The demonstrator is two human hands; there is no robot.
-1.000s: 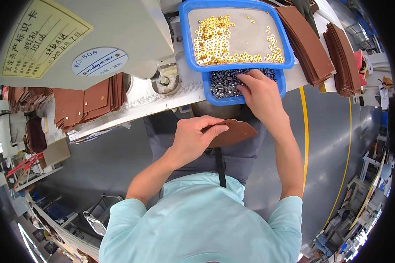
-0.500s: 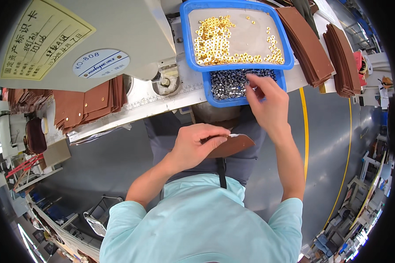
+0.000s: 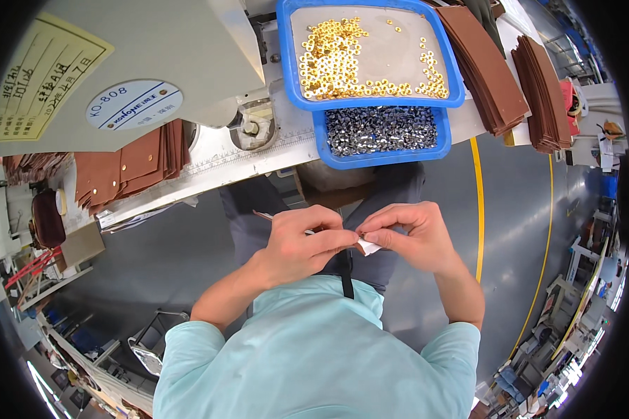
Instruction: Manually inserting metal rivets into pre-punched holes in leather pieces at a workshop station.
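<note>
Over my lap, my left hand [image 3: 302,241] is closed on a brown leather piece [image 3: 261,215]; most of it is hidden behind the fingers, and one thin end sticks out on the left. My right hand [image 3: 416,236] meets it fingertip to fingertip, in a pinch. Whatever small thing the right fingers hold is too covered to make out. A white scrap [image 3: 369,248] shows just under the two pinches. Beyond the hands, a blue tray [image 3: 384,160] carries many small silver metal parts. The larger blue tray [image 3: 370,105] overlapping it holds gold ring-shaped parts [image 3: 332,59].
A grey machine [image 3: 189,42] stands at the upper left over the white worktable [image 3: 220,171]. Brown leather pieces with gold studs [image 3: 136,164] are stacked beside it. More leather stacks [image 3: 479,70] lie right of the trays. Yellow lines [image 3: 479,209] run along the grey floor.
My right hand has come back from the tray of silver parts to my left hand. The leather piece has turned, and its broad face is now mostly hidden.
</note>
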